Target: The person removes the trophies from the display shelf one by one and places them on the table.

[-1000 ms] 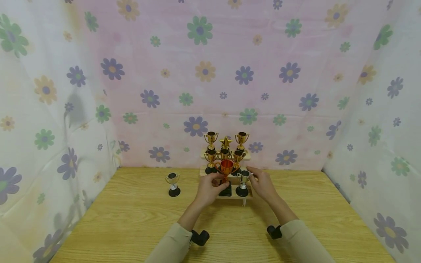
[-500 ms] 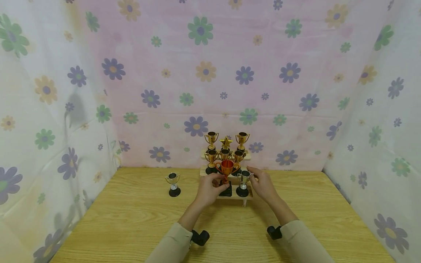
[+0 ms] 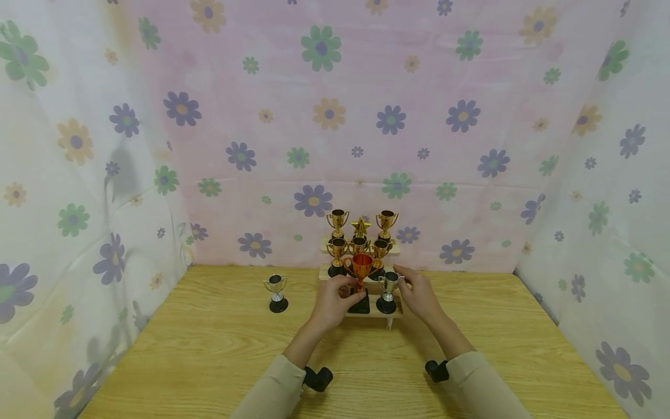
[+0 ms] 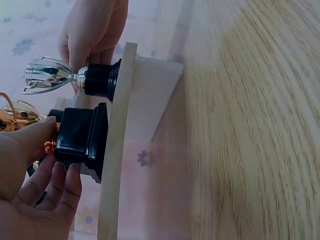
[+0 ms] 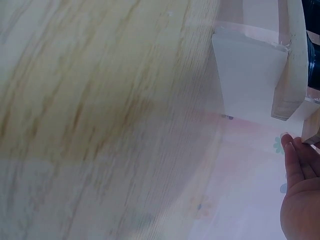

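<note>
My left hand (image 3: 331, 304) pinches an orange-bronze trophy cup (image 3: 361, 267) by its stem, thumb in front. Its square black base (image 4: 77, 135) stands on the front step of a small wooden tiered stand (image 3: 395, 306). Beside it on that step is a silver trophy cup (image 3: 388, 283) with a round black base. Just behind that cup, my right hand (image 3: 420, 294) holds the right end of the stand's middle step (image 5: 312, 129), fingertips at the wood. Several gold cups (image 3: 338, 248) fill the middle step. On the top step, a gold star trophy (image 3: 361, 226) sits between two gold cups (image 3: 387, 220).
Another silver trophy cup (image 3: 275, 285) stands on the wood-grain table (image 3: 220, 349), left of the stand. Flower-print cloth (image 3: 356, 116) hangs behind and along both sides. A black wrist device (image 3: 318, 378) juts from the left sleeve, another (image 3: 437, 370) from the right.
</note>
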Demonstrator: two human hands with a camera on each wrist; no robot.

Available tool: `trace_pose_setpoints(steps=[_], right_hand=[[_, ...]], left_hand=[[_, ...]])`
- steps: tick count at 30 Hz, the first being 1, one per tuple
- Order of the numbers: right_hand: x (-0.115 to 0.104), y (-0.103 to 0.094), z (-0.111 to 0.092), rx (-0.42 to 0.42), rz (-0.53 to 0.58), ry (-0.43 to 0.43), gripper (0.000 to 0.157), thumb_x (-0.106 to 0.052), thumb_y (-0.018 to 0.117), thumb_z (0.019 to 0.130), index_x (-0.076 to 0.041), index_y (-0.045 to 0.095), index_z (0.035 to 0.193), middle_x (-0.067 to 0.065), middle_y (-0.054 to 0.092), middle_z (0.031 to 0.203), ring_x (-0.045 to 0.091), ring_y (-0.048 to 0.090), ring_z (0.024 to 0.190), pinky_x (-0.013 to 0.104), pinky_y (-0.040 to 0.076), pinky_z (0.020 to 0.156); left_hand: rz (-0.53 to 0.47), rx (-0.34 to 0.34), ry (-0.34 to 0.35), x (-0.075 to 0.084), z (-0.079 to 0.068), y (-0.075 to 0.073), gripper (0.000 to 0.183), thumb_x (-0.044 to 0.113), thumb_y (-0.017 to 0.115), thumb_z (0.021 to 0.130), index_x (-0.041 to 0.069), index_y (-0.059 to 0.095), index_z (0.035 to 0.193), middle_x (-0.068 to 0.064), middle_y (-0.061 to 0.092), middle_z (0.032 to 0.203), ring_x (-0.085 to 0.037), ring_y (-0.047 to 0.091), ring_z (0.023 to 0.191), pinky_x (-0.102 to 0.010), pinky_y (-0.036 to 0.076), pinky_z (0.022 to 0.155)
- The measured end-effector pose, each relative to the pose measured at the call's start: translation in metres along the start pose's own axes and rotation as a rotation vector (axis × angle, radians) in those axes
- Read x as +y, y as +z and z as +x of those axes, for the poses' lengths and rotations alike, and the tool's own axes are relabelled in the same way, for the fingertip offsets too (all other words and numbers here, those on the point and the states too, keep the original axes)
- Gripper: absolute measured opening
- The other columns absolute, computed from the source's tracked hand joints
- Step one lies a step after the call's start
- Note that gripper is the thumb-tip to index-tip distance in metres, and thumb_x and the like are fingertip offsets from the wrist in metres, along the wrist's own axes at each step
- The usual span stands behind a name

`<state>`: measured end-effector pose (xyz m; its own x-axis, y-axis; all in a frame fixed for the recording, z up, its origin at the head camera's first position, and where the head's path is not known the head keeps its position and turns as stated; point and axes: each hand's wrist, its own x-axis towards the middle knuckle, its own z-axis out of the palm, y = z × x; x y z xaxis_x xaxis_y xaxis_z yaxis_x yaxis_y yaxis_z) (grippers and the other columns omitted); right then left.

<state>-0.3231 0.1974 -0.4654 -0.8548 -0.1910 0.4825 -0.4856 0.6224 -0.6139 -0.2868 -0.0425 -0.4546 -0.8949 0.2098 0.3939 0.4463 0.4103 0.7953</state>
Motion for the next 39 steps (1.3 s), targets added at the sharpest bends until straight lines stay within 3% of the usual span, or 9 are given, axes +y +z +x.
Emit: trace_pose_setpoints(steps=[15, 22, 39], right_hand=[[0.003, -0.001, 0.001, -0.016, -0.009, 0.005, 0.038, 0.000, 0.049, 0.100, 0.009, 0.060, 0.136, 0.027, 0.062, 0.136, 0.044, 0.064, 0.117, 0.045, 0.051, 0.078], [0.002, 0.000, 0.001, -0.011, -0.007, 0.001, 0.038, 0.001, 0.050, 0.099, 0.008, 0.062, 0.135, 0.027, 0.063, 0.134, 0.037, 0.068, 0.106, 0.041, 0.049, 0.074], [0.004, 0.000, 0.001, -0.011, -0.002, -0.013, 0.038, 0.000, 0.050, 0.099, 0.009, 0.061, 0.135, 0.027, 0.063, 0.133, 0.041, 0.067, 0.112, 0.044, 0.051, 0.075]], left_hand=[[-0.012, 0.002, 0.000, 0.004, -0.004, -0.017, 0.025, 0.017, 0.077, 0.094, 0.003, 0.075, 0.114, -0.008, 0.069, 0.107, -0.015, 0.064, 0.085, -0.028, 0.055, 0.072], [0.006, 0.016, 0.001, 0.006, -0.008, -0.028, 0.028, 0.016, 0.078, 0.092, 0.001, 0.074, 0.116, -0.008, 0.069, 0.105, -0.016, 0.063, 0.084, -0.029, 0.055, 0.070], [0.057, 0.086, -0.044, 0.001, -0.025, -0.060, 0.019, 0.015, 0.081, 0.090, 0.008, 0.077, 0.106, -0.005, 0.071, 0.104, -0.015, 0.061, 0.080, -0.027, 0.051, 0.062]])
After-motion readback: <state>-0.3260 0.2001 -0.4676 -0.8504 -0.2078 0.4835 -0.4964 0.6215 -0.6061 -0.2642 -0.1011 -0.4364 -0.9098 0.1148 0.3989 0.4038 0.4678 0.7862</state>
